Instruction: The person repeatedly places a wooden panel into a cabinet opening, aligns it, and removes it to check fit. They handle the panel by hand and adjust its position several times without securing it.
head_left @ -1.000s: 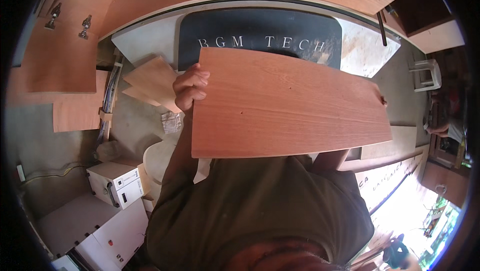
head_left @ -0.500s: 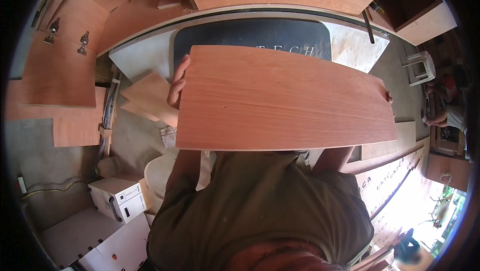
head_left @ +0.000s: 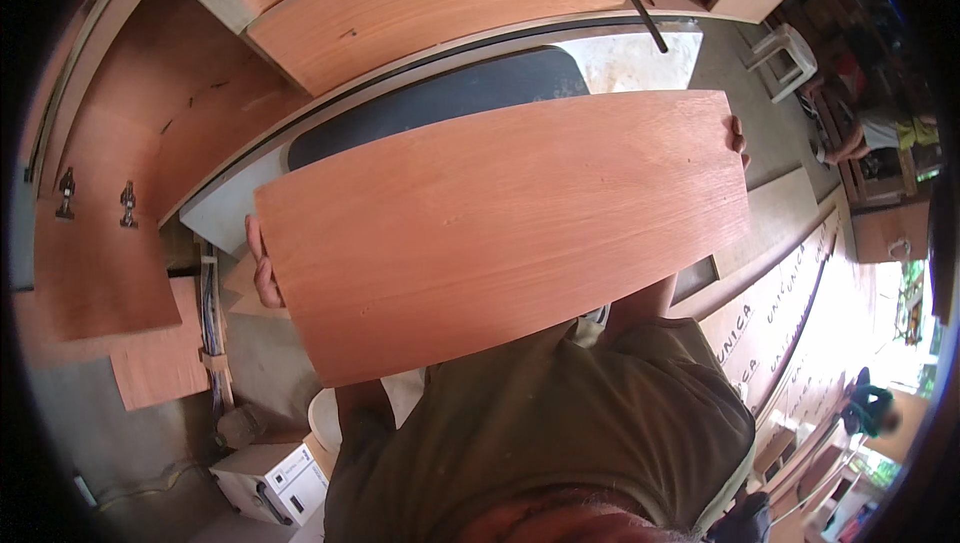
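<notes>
A reddish-brown plywood panel (head_left: 510, 228) stretches across the middle of the view, held up in front of my chest with its right end tilted higher. Its left short edge is gripped by my left hand (head_left: 263, 268), fingers curled round the side. At the opposite short edge, the fingers of my right hand (head_left: 737, 141) wrap over from behind. Most of both palms and thumbs is hidden by the panel. Beyond it lies a white board with a dark panel (head_left: 450, 98) on it, partly covered.
A wooden cabinet (head_left: 440, 13) spans the far side, with a hinged door (head_left: 105, 263) at left. A white stool (head_left: 785, 61) and a seated person (head_left: 880, 138) are at right. Marked sheets (head_left: 790, 333) lean at lower right; a white box (head_left: 275, 483) stands at lower left.
The panel has tilted, its left end dropping nearer and its right end rising, with both hands still on it. The whole view has turned, and the far cabinet appears shifted left.
</notes>
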A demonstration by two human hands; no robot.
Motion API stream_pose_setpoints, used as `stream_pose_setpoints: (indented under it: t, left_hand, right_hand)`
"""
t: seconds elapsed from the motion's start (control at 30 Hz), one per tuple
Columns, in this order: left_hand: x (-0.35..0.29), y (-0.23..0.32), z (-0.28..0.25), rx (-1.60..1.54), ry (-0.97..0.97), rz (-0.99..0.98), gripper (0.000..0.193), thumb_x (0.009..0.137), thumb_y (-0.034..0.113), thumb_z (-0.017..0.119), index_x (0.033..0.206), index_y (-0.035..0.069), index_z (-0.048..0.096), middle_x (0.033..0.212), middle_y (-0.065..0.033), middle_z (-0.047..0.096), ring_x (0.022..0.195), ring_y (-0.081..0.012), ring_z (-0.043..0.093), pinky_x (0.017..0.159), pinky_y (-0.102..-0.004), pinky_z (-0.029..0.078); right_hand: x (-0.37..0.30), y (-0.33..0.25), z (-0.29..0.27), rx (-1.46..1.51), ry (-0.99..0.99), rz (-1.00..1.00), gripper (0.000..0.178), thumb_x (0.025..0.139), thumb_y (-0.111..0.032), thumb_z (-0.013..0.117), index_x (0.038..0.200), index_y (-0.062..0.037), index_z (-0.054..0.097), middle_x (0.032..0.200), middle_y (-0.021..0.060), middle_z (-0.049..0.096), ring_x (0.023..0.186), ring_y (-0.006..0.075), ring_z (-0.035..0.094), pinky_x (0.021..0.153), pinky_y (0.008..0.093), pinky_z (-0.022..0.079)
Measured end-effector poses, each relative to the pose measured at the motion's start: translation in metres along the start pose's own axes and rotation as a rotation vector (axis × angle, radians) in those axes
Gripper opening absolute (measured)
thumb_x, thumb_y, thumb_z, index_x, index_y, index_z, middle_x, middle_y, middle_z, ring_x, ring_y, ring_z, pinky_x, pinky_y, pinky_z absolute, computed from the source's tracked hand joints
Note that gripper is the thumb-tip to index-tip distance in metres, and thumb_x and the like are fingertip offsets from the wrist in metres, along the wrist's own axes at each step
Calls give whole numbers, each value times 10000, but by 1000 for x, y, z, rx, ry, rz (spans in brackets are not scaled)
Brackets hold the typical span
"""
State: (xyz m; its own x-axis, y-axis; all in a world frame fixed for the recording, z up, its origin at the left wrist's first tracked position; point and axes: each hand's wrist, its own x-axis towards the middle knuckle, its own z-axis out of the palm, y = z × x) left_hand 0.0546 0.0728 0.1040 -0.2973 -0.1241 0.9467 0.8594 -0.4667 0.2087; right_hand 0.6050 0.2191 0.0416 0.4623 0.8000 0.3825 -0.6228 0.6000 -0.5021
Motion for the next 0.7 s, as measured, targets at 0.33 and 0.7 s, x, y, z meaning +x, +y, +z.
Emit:
stream_pose_setpoints:
  t: [0.33, 0.7]
  left_hand:
    - [-9, 15, -14, -41, -109, -278, 488, 1081, 530, 411, 1337, 115, 403, 1534, -259, 447, 1196, -355, 661, 963, -439, 593]
    - [-37, -19, -43, -409, -333, -648, 256, 1090, 230, 521, 1309, 112, 459, 1558, -227, 464, 1379, -293, 527, 1120, -408, 478]
  right_hand:
    - [3, -4, -3, 72, -86, 8, 617, 1090, -615, 306, 1145, -78, 602, 1131, 63, 609, 1179, 224, 517, 1086, 426, 395]
    - [-4, 16, -5, 205, -280, 59, 620, 1095, -607, 287, 1176, -79, 603, 1161, 72, 620, 1227, 232, 513, 1123, 443, 385]
